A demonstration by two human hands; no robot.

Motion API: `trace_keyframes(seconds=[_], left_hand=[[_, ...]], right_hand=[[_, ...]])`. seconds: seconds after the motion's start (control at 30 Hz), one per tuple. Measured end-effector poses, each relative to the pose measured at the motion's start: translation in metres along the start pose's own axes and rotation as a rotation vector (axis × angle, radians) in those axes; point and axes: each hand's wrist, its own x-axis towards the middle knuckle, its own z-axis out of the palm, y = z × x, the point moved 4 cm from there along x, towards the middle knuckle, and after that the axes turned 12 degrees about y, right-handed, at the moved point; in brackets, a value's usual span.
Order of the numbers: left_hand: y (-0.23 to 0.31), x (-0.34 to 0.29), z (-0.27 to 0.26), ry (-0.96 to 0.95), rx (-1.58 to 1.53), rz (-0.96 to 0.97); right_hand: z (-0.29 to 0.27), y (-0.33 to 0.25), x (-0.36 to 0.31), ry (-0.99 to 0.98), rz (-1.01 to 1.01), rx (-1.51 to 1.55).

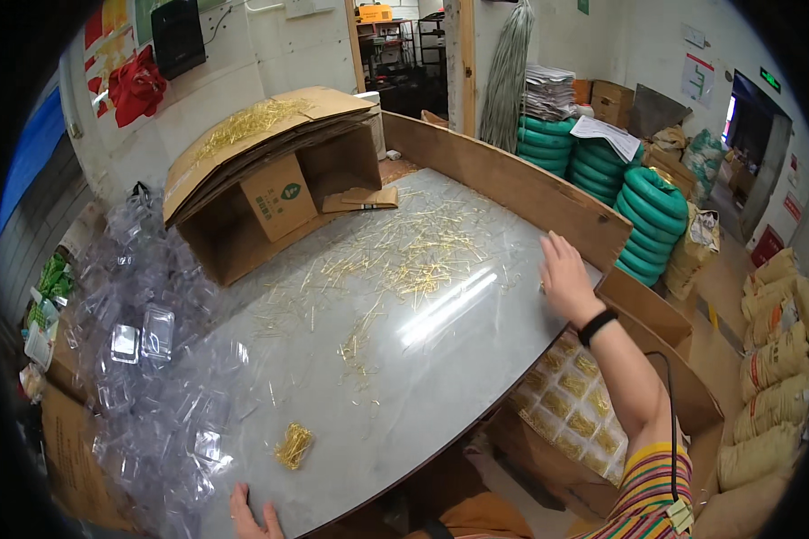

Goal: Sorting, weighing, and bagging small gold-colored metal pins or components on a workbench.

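Note:
Thin gold pins (404,256) lie scattered over a grey table (440,359) covered with clear film. A small bundle of gold pins (294,446) lies near the front edge. My right hand (564,274) reaches out flat, fingers apart, at the table's right edge by the wooden side board (512,184); it holds nothing. My left hand (252,516) rests at the front edge, only its fingers showing, a little below the bundle. Whether it holds anything is hidden.
Clear plastic blister shells (148,332) are heaped on the left. An open cardboard box (279,193) with flattened cartons and pins on top stands at the back. A carton of packed pin shells (571,395) sits below the right edge. Green hose coils (652,216) and sacks (773,377) stand at right.

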Motion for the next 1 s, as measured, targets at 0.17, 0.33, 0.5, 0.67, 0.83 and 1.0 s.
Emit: trace_keyframes(seconds=[0.17,0.33,0.5,0.67,0.83,1.0], left_hand=[[-0.005,-0.002,-0.001,-0.009,0.020,-0.023],[-0.007,-0.003,-0.001,0.009,0.022,-0.037],[-0.004,-0.003,0.001,0.052,-0.070,-0.074],[-0.003,-0.002,-0.001,0.054,-0.033,-0.033],[-0.010,-0.007,0.002,0.068,-0.051,0.009],[-0.018,-0.012,0.010,0.032,-0.065,-0.023]], right_hand=[[0.080,0.058,0.072,-0.558,0.290,0.034],[0.143,0.056,0.081,-0.796,0.246,-0.127],[0.154,-0.005,0.058,-0.913,-0.178,-0.144],[0.102,-0.069,0.011,-0.781,-0.094,-0.055],[0.035,-0.118,-0.044,-0.643,0.070,0.201],[-0.012,-0.188,-0.090,-0.637,0.060,0.169]])
